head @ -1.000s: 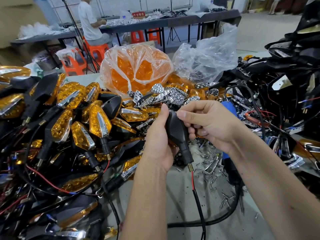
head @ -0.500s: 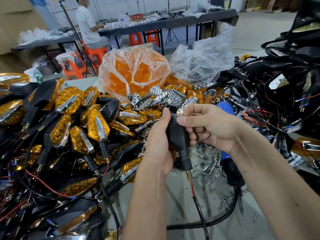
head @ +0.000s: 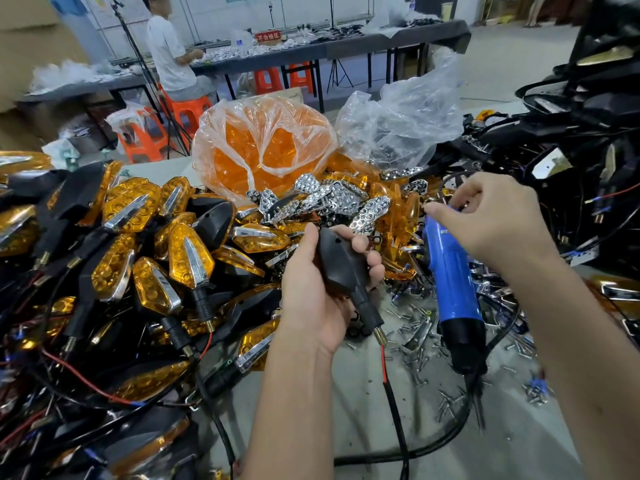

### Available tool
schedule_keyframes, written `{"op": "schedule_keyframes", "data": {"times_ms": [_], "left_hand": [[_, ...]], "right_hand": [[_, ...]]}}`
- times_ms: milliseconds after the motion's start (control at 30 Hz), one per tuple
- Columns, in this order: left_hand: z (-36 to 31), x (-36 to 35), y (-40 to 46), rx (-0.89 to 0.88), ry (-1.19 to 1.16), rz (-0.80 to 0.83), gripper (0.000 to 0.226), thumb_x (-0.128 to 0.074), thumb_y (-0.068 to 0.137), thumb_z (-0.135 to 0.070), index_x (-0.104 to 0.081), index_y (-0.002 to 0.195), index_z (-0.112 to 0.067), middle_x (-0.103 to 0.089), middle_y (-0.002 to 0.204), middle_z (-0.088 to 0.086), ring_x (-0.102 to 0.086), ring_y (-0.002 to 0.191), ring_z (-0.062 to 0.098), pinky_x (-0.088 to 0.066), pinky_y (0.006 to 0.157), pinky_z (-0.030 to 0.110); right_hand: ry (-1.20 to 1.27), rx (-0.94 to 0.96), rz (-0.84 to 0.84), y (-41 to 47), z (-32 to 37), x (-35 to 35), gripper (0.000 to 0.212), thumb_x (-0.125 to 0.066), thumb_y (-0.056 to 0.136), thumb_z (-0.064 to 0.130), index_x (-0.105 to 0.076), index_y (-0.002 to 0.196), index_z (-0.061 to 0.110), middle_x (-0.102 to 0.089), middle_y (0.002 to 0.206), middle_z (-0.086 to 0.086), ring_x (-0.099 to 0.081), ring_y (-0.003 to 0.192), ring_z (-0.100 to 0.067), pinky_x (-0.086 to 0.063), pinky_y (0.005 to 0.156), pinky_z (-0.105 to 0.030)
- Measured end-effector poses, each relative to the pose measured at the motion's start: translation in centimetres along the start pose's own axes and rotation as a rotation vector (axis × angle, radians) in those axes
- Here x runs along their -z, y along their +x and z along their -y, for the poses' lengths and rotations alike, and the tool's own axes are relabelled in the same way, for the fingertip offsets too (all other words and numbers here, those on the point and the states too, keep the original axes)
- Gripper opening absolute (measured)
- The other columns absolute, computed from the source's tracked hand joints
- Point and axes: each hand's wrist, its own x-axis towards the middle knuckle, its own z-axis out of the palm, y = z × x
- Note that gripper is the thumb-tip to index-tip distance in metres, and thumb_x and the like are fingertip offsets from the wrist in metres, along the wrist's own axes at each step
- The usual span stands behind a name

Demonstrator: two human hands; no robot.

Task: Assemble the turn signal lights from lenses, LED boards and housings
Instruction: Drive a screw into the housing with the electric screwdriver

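Sitting in the left grip [head: 313, 289], the housing [head: 341, 263] is showing matte black, with a brass tip and a red and black wire [head: 389, 386] trailing from it. Under the right grip [head: 491, 220], the screwdriver [head: 453, 282] is showing bright blue with a black end. Left of the left grip, the finished lights [head: 188, 258] are glowing amber with a honeycomb pattern and chrome strips. Beyond both grips, the bagged lenses [head: 263, 147] are shining orange, the reflectors [head: 332, 197] chrome and dimpled. The counter [head: 363, 386] is looking grey.
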Motion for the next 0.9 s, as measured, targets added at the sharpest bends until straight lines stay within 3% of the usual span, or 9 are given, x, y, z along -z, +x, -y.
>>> {"op": "schedule_keyframes", "data": {"times_ms": [67,167,233,367,433,500,700,800,900], "left_hand": [[0.0,0.2,0.0,-0.019,0.009,-0.022,0.05,-0.033,0.11,-0.05,-0.059,0.088,-0.014,-0.062,0.075,0.006,-0.061,0.058,0.021,-0.055,0.051,0.027],[-0.1,0.3,0.2,-0.045,0.055,-0.053,0.049,-0.033,0.11,-0.051,-0.06,0.088,-0.016,-0.064,0.074,0.005,-0.061,0.055,0.019,-0.049,0.043,0.023],[-0.1,0.3,0.2,-0.045,0.069,-0.067,0.048,-0.033,0.11,-0.051,-0.058,0.088,-0.017,-0.061,0.072,0.004,-0.058,0.052,0.018,-0.045,0.04,0.021],[0.0,0.4,0.3,-0.048,0.088,-0.093,0.049,-0.033,0.11,-0.051,-0.056,0.089,-0.015,-0.057,0.069,0.003,-0.053,0.049,0.017,-0.042,0.039,0.021],[0.1,0.4,0.4,-0.053,0.09,-0.11,0.049,-0.033,0.11,-0.051,-0.056,0.088,-0.014,-0.056,0.069,0.004,-0.052,0.049,0.017,-0.041,0.04,0.022],[0.2,0.5,0.5,-0.048,0.087,-0.138,0.049,-0.032,0.11,-0.051,-0.055,0.088,-0.014,-0.056,0.069,0.004,-0.051,0.049,0.017,-0.041,0.04,0.023],[0.1,0.8,0.6,-0.044,0.063,-0.208,0.049,-0.033,0.11,-0.053,-0.054,0.089,-0.014,-0.057,0.068,0.004,-0.051,0.049,0.018,-0.042,0.04,0.023],[0.0,0.8,0.7,-0.068,0.06,-0.218,0.049,-0.033,0.11,-0.052,-0.055,0.089,-0.013,-0.057,0.069,0.004,-0.051,0.049,0.018,-0.042,0.041,0.023],[0.0,0.8,0.7,-0.053,0.082,-0.249,0.049,-0.034,0.11,-0.052,-0.055,0.089,-0.013,-0.058,0.068,0.004,-0.051,0.049,0.019,-0.042,0.041,0.022]], "right_hand": [[-0.109,-0.033,0.042,0.2,-0.8,0.0,0.048,-0.078,0.084,0.058,-0.063,0.09,0.013,-0.065,0.086,-0.005,-0.06,0.07,-0.017,-0.047,0.067,-0.034],[-0.379,-0.164,0.3,0.0,-0.6,0.3,0.076,-0.071,0.073,0.081,-0.05,0.098,0.012,-0.065,0.079,-0.009,-0.068,0.051,-0.022,-0.056,0.056,-0.034],[-0.495,-0.156,0.397,-0.3,0.0,0.3,0.09,-0.068,0.065,0.088,-0.044,0.105,0.01,-0.064,0.07,-0.006,-0.065,0.038,-0.015,-0.048,0.045,-0.028],[-0.665,-0.063,0.506,-1.0,1.1,-0.3,0.12,-0.074,0.056,0.089,-0.037,0.131,0.003,-0.056,0.085,-0.004,-0.067,0.07,-0.024,-0.059,0.068,-0.038],[-0.638,-0.072,0.552,-1.5,1.5,-0.8,0.117,-0.084,0.058,0.079,-0.033,0.132,0.003,-0.059,0.086,-0.005,-0.067,0.067,-0.024,-0.061,0.07,-0.04],[-0.61,-0.052,0.552,-1.7,1.7,-1.1,0.107,-0.089,0.061,0.068,-0.035,0.128,0.005,-0.057,0.084,-0.004,-0.062,0.061,-0.021,-0.056,0.063,-0.037],[-0.318,-0.061,0.532,-1.0,0.5,-0.7,0.065,-0.091,0.069,0.053,-0.047,0.097,0.014,-0.063,0.091,-0.008,-0.067,0.069,-0.023,-0.056,0.055,-0.038],[-0.018,-0.108,0.514,-0.7,0.0,-1.0,0.055,-0.092,0.069,0.046,-0.062,0.099,0.012,-0.074,0.088,-0.013,-0.075,0.072,-0.031,-0.065,0.061,-0.045],[0.432,-0.247,0.456,-0.2,0.2,-0.9,0.05,-0.095,0.069,0.04,-0.066,0.1,0.012,-0.077,0.073,-0.005,-0.076,0.06,-0.02,-0.061,0.053,-0.034]]}}
